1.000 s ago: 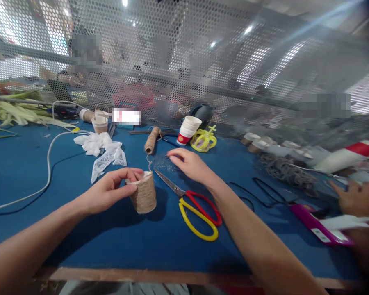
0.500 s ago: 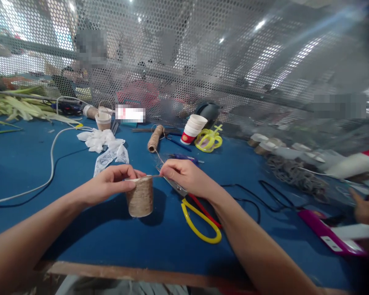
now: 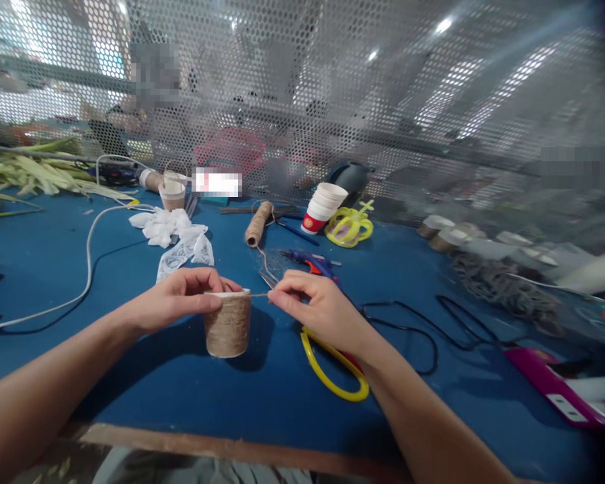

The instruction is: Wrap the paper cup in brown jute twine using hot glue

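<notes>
My left hand (image 3: 181, 297) grips the rim of a paper cup (image 3: 226, 327) wrapped in brown twine, its white edge showing at the top. Between the fingertips of my right hand (image 3: 315, 306) is pinched the twine (image 3: 259, 295), stretched taut from the cup's upper side. From there the strand runs back to a twine spool (image 3: 258, 224) lying on the blue table. Under my right hand lie scissors with yellow and red handles (image 3: 333, 376), partly covered. A blue hot glue gun (image 3: 315, 262) rests just beyond that hand.
Behind stand stacked paper cups (image 3: 324, 207) beside a yellow crown-shaped piece (image 3: 350, 227). White lace (image 3: 176, 232) and a twine-wrapped cup (image 3: 172, 195) are at the left. A purple power strip (image 3: 554, 390) and grey cord (image 3: 504, 289) lie right. A perforated metal screen (image 3: 282, 87) borders the back.
My right hand has shifted slightly right and down, turning a little and uncovering more of the glue gun. My left hand still holds the cup in about the same place.
</notes>
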`<state>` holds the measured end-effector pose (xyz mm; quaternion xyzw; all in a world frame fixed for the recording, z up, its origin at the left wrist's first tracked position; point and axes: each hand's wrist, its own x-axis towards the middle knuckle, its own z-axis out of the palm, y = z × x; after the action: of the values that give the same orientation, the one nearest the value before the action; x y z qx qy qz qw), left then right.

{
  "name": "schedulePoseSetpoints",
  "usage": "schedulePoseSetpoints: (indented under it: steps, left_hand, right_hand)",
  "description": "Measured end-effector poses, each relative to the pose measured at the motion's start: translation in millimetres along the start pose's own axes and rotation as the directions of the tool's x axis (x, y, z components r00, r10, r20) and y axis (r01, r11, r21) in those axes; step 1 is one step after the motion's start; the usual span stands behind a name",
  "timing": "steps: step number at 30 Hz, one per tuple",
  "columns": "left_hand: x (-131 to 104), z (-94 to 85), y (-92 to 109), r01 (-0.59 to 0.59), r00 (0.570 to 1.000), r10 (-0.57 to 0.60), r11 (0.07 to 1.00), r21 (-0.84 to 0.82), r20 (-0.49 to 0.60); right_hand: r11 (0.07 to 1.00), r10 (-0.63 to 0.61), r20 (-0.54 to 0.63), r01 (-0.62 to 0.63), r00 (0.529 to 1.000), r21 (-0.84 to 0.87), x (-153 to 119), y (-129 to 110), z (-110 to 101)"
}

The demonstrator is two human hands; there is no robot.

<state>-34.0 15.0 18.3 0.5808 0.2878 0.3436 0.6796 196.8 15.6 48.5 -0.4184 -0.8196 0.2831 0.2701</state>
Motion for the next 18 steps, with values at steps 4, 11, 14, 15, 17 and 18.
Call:
schedulePoseSetpoints:
  steps: [4, 11, 14, 15, 17, 18]
  left_hand:
    - [-2, 1.2, 0, -0.005, 1.000, 0.006, 0.999, -0.038, 0.025]
    - [-5, 1.9, -2, -0.008, 0.998, 0.014, 0.995, -0.099, 0.063]
    - [-5, 2.3, -2, -0.013, 0.997, 0.023, 0.992, -0.126, 0.080]
    - [-5, 2.6, -2, -0.019, 0.996, 0.031, 0.991, -0.136, 0.088]
    - [-5, 3.4, -1, -0.040, 0.993, 0.058, 0.987, -0.157, 0.108]
    - [-5, 3.8, -1, -0.052, 0.990, 0.072, 0.985, -0.163, 0.118]
  right_hand:
    - [0.999, 0.036, 0.012, -0.037, 0.999, 0.016, 0, 1, 4]
    - [0.973, 0.146, 0.059, -0.154, 0.987, 0.171, -2, 1, 10]
    - [0.945, 0.168, 0.109, -0.191, 0.980, 0.267, -1, 3, 12]
    - [0.937, 0.157, 0.131, -0.190, 0.979, 0.294, -1, 3, 12]
    - [0.915, 0.135, 0.185, -0.194, 0.973, 0.353, 0, 5, 13]
    - [0.900, 0.128, 0.214, -0.204, 0.969, 0.386, 0, 5, 13]
